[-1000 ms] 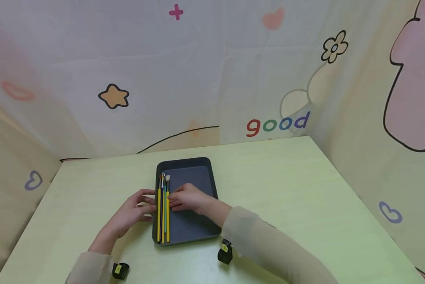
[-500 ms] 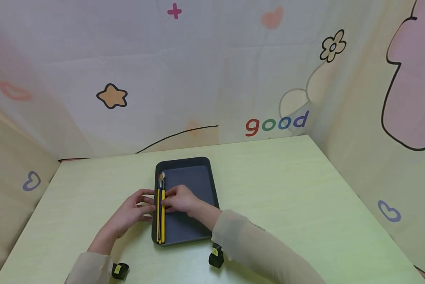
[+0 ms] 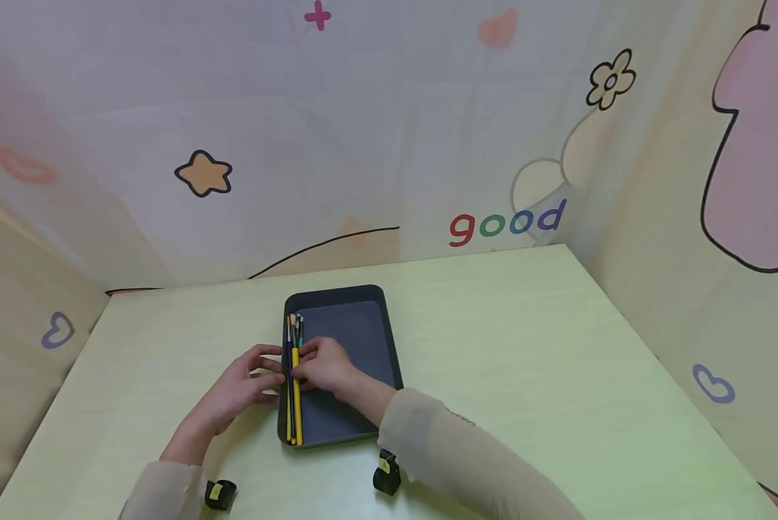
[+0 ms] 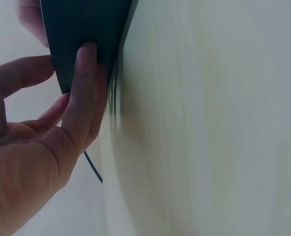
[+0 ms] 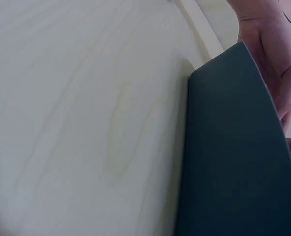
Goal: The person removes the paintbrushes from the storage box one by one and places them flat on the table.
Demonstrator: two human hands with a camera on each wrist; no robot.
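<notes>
A dark grey tray (image 3: 349,325) lies on the table with several paintbrushes (image 3: 297,415), yellow and dark blue handled, bunched along its left wall, bristles toward the far end. My right hand (image 3: 329,367) reaches over the tray and pinches the yellow brush handles, thumb and fingers curled at them. My left hand (image 3: 234,386) is at the tray's left side, fingers spread, fingertips against the rim. In the left wrist view, two fingers (image 4: 79,105) lie on the tray's outer wall (image 4: 74,24). The right wrist view shows the outer wall (image 5: 234,142), which partly hides a hand.
A pale green-yellow table (image 3: 525,347) surrounds the tray. Behind it hangs a printed cloth backdrop (image 3: 362,144) with a star, flower and the word "good". Small black wrist devices (image 3: 221,495) sit beneath both sleeves.
My right hand has moved left, and the paintbrushes that lay side by side are now bunched tighter against the tray's left wall. The left hand has stayed in place.
</notes>
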